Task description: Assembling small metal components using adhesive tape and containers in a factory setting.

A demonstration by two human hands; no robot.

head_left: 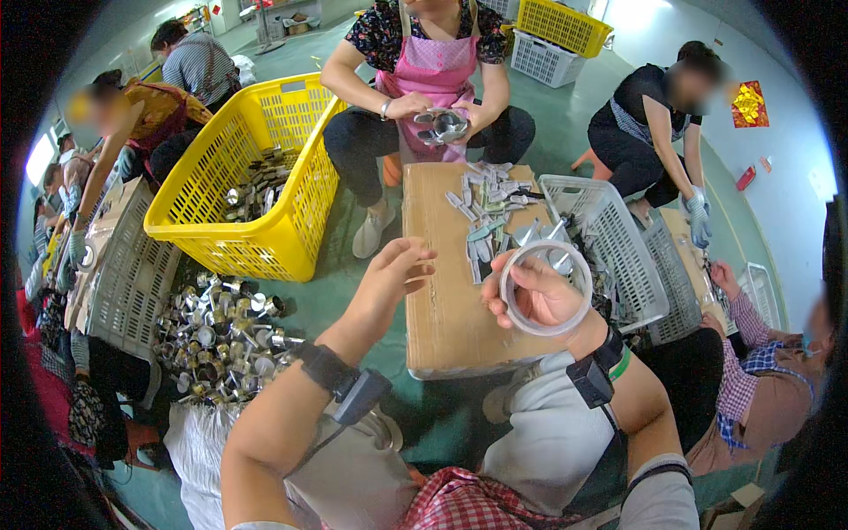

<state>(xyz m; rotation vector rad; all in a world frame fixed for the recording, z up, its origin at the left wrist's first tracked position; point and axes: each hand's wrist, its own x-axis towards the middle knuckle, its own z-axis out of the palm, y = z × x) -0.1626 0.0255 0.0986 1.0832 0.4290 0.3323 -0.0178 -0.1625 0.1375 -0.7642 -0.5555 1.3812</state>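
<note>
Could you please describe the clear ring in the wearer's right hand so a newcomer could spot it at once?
Start at the brown cardboard slab in the middle of the green floor. At its near right edge the right hand holds up a roll of clear tape. Unlike the flat grey metal strips beyond it, it is a see-through hoop.

One yellow basket (265,231), two grey baskets (618,247), one tape roll (545,287), one cardboard slab (442,291).
</note>
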